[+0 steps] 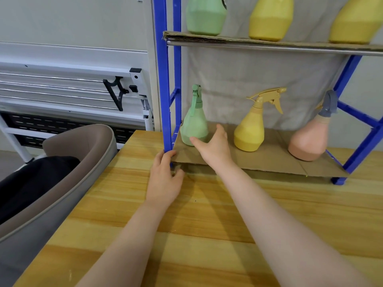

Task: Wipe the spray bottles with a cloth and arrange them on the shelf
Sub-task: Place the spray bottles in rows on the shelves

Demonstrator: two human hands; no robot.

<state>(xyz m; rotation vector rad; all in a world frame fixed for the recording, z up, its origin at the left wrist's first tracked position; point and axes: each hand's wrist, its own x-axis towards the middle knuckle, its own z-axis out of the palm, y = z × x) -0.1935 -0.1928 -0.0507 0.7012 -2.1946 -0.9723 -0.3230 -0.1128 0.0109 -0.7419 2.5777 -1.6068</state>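
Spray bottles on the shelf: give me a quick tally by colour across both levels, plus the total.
Green spray bottles: 2, upper level, lower level
Yellow spray bottles: 3, two on the upper level, one on the lower level
Pink spray bottle: 1, lower level
Total: 6

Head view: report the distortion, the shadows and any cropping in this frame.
Head view: wide-angle bending leans the pink bottle and the blue shelf frame outward on the right; soft arm shadows lie on the wooden table under even light; the upper-shelf bottles are cropped at the top; no strong glare.
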